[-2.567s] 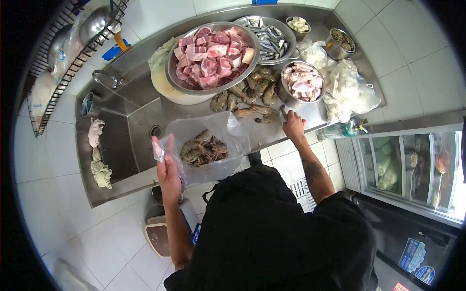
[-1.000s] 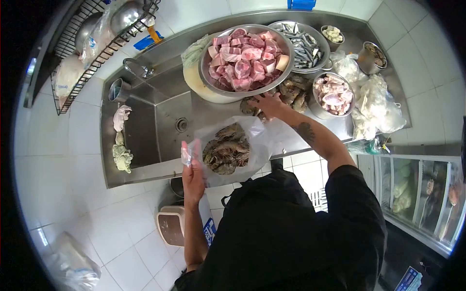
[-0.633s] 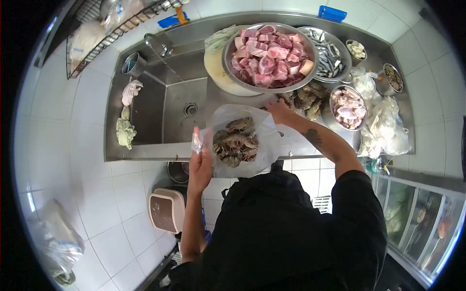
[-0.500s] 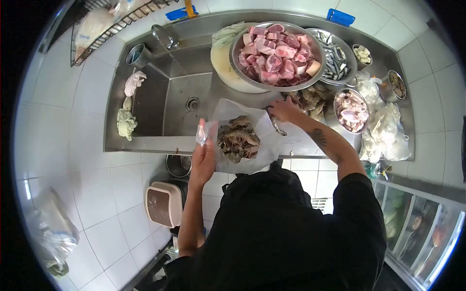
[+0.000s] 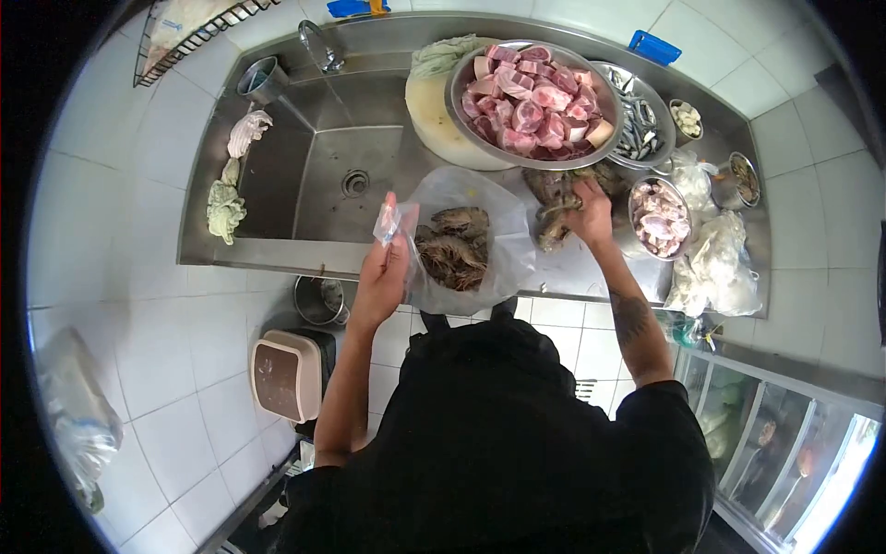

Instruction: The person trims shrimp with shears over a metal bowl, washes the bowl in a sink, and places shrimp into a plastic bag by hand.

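My left hand (image 5: pixel 382 277) is closed on the edge of a clear plastic bag (image 5: pixel 515 235), which is spread wide at the sink's front edge. Inside the bag lies a clump of grey-brown shrimp (image 5: pixel 452 249). On the steel counter to the bag's right is a pile of more shrimp (image 5: pixel 548 189), partly under the rim of the large meat bowl. My right hand (image 5: pixel 589 210) reaches into that pile with its fingers curled around some shrimp; the fingertips are partly hidden.
A large bowl of meat chunks (image 5: pixel 531 102) sits over a round white board (image 5: pixel 434 120). Beside it stand a bowl of small fish (image 5: pixel 639 115) and a bowl of pale meat pieces (image 5: pixel 661 219). Plastic bags (image 5: pixel 715 263) lie at right. The sink basin (image 5: pixel 341 217) is at left.
My right hand has moved right, from beside the bag into the shrimp pile. My left hand still holds the bag. The whole view has shifted slightly.
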`<state>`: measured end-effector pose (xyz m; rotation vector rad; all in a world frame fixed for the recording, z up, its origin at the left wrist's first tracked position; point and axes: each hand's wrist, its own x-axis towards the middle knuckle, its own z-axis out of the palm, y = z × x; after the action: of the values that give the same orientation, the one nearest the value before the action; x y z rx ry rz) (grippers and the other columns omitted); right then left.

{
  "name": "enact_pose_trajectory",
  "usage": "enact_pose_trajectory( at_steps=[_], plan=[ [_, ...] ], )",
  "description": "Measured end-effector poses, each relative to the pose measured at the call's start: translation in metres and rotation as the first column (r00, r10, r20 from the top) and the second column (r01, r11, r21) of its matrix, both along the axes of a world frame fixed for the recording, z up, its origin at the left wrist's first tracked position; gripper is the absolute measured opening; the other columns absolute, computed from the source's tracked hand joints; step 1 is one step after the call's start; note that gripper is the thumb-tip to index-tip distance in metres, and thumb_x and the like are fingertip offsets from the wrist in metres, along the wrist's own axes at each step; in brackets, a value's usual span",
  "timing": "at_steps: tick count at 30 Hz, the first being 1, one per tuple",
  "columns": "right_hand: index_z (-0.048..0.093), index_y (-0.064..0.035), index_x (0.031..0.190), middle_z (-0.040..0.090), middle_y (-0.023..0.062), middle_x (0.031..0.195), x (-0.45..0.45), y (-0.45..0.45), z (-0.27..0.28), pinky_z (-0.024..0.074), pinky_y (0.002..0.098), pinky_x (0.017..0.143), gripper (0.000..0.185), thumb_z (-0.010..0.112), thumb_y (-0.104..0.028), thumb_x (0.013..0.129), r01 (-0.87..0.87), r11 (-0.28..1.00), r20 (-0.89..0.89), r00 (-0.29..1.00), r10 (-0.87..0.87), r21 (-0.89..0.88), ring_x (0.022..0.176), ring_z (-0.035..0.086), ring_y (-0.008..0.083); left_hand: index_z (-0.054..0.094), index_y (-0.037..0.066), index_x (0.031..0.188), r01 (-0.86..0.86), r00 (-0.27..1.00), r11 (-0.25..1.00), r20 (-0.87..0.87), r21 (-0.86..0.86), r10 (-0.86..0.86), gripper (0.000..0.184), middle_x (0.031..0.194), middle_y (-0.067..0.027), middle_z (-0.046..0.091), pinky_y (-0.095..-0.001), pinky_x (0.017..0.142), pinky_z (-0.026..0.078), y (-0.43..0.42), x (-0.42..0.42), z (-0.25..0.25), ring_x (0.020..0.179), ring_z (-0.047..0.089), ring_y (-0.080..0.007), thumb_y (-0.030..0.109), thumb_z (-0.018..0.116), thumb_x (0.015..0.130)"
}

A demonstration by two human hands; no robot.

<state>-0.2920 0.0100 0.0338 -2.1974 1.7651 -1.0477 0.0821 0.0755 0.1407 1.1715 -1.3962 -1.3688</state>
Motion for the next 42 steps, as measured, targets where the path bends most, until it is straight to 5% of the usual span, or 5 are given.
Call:
enact_pose_trajectory(
  at_steps=[6,9,19,24,42],
  plan=[
    [0.06,-0.0014,0.085,0.061,0.0135,0.08,0.025,0.023,0.115,0.0501,0.037,0.068,0.024,0.06,0.006,0.062,0.145,0.989,0.182,0.974,-0.137,-0.033,0.074,0.062,0.0284,0.01,0.018,0.154,0.03,0.999,0.996,-0.031,-0.088,-0.033,0.054,0.141,-0.0078,0.047,-0.0149,0.057,0.032,-0.003,0.003,-0.004,0.065,0.032,0.0003,0.02,0.033,0.105],
    [0.059,-0.0031,0.08,0.058,0.0029,0.07,0.066,0.043,0.154,0.0476,0.0267,0.059,0.017,0.059,0.009,0.067,-0.058,0.998,0.509,0.86,0.043,0.014,0.064,0.058,0.01,0.017,0.002,0.15,0.055,0.989,0.998,-0.137,-0.032,-0.059,0.051,0.155,-0.0085,0.024,-0.0275,0.106,0.028,-0.001,0.001,0.001,0.137,0.032,-0.0183,0.017,0.033,0.104],
    [0.057,-0.0002,0.112,0.063,0.0064,0.099,0.106,0.054,0.085,0.0526,0.0262,0.071,0.027,0.059,0.004,0.086,-0.326,0.927,0.867,0.498,0.004,0.183,0.082,0.062,0.0112,0.007,0.018,0.153,-0.161,0.982,0.986,-0.091,0.029,0.163,0.055,0.141,-0.007,0.049,-0.0172,0.05,0.035,0.021,0.026,0.0,0.061,0.037,-0.0009,0.027,0.032,0.105],
    [0.058,-0.0031,0.113,0.059,0.0201,0.112,0.039,0.053,-0.05,0.0525,0.0453,0.079,0.035,0.065,-0.016,0.082,0.39,0.866,-0.392,0.883,-0.257,0.312,0.11,0.055,0.0337,0.004,0.017,0.153,-0.119,0.993,0.992,-0.006,0.034,0.119,0.056,0.142,-0.008,0.048,-0.0179,0.045,0.033,0.027,0.022,0.004,0.055,0.034,-0.0022,0.027,0.032,0.105],
    [0.052,-0.0099,0.115,0.045,0.0209,0.121,0.028,-0.042,-0.073,0.0494,0.0636,0.07,0.033,0.056,-0.026,0.087,0.6,0.697,-0.525,0.769,-0.365,0.393,0.116,0.043,0.0457,0.008,0.012,0.153,-0.064,0.997,0.991,0.046,0.116,0.059,0.055,0.144,-0.0109,0.044,-0.0137,0.058,0.035,0.02,0.007,0.001,0.063,0.035,0.0,0.017,0.033,0.104]
  ],
)
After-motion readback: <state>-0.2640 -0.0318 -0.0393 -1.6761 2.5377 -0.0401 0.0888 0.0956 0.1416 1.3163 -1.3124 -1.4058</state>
